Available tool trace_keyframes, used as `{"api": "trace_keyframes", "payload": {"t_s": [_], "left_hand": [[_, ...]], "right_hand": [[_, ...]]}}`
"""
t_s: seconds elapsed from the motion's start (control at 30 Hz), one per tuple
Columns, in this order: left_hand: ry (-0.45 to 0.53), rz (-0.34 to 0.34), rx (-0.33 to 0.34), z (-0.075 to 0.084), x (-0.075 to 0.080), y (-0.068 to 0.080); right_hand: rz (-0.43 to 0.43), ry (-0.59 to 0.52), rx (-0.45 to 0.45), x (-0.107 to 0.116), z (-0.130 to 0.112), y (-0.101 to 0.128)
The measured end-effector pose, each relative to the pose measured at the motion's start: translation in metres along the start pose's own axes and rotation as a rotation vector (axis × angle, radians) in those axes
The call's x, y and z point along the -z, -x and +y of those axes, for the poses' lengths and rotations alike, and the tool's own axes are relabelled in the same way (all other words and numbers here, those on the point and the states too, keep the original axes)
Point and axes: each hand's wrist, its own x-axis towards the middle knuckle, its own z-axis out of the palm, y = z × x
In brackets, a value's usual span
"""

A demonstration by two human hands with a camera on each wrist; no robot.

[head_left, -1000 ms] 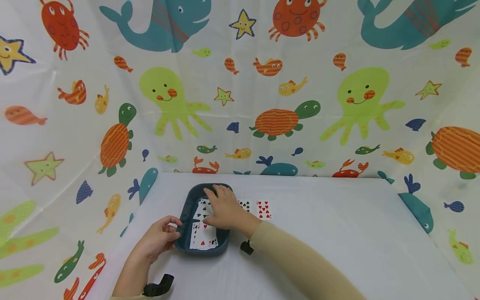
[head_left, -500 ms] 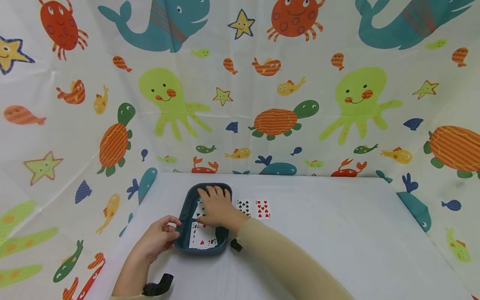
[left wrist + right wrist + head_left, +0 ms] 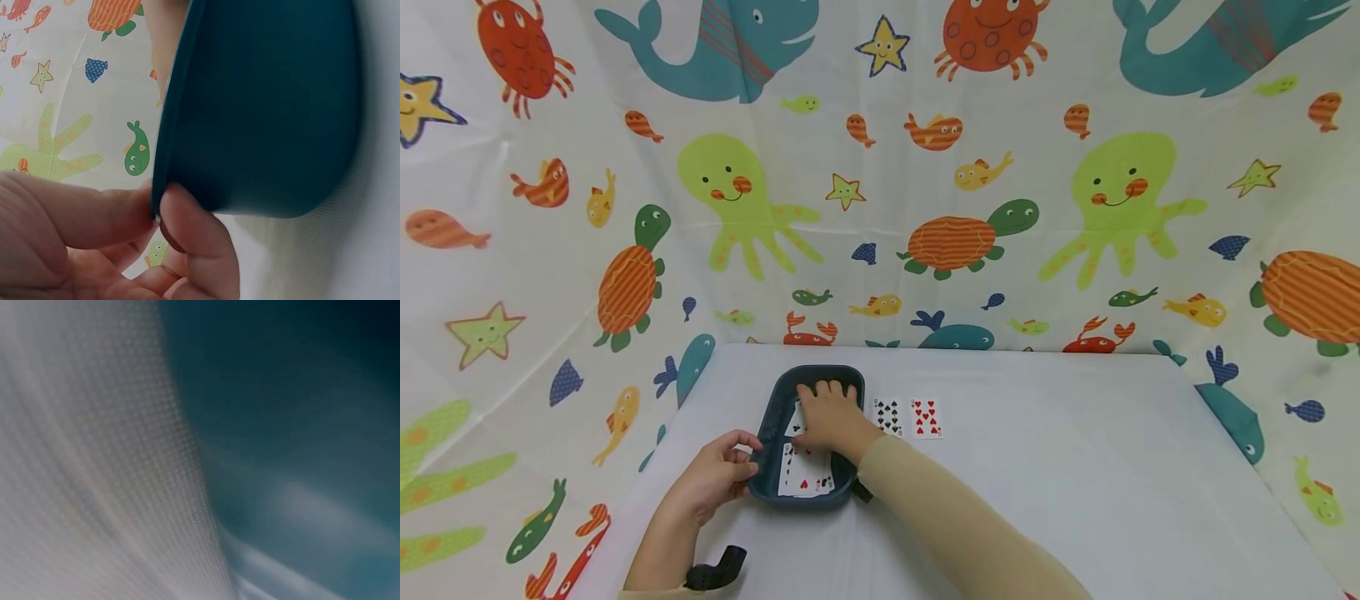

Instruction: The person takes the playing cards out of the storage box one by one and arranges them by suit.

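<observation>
I see the white table (image 3: 1037,467) carrying a dark teal tray (image 3: 772,417) whose long axis runs 12 to 6 o'clock. My left hand (image 3: 718,475) pinches its rim at about 8 o'clock, thumb and fingers closed on the edge. My right hand (image 3: 829,417) lies flat inside, fingers relaxed on the playing cards (image 3: 805,477), which point toward 12. Two loose cards (image 3: 908,417) lie at 3 o'clock, nearer the right hand.

The left hand (image 3: 711,481) pinches with thumb and curled fingers (image 3: 200,244) near the table's left edge. The right hand (image 3: 827,419) lies palm down, fingers extended, sleeved forearm angled across the table.
</observation>
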Motion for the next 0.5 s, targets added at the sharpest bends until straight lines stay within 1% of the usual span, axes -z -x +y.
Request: {"api": "trace_keyframes", "payload": {"t_s": [0.3,0.5], "left_hand": [[-0.007,0.014,0.012,0.0001,-0.0003,0.0011],[-0.003,0.014,0.003,-0.0004,-0.001,-0.0002]], "right_hand": [[-0.031,-0.013,-0.012,-0.003,-0.0021,0.0005],[-0.007,0.005,-0.009,-0.0006,-0.0016,0.0017]]}}
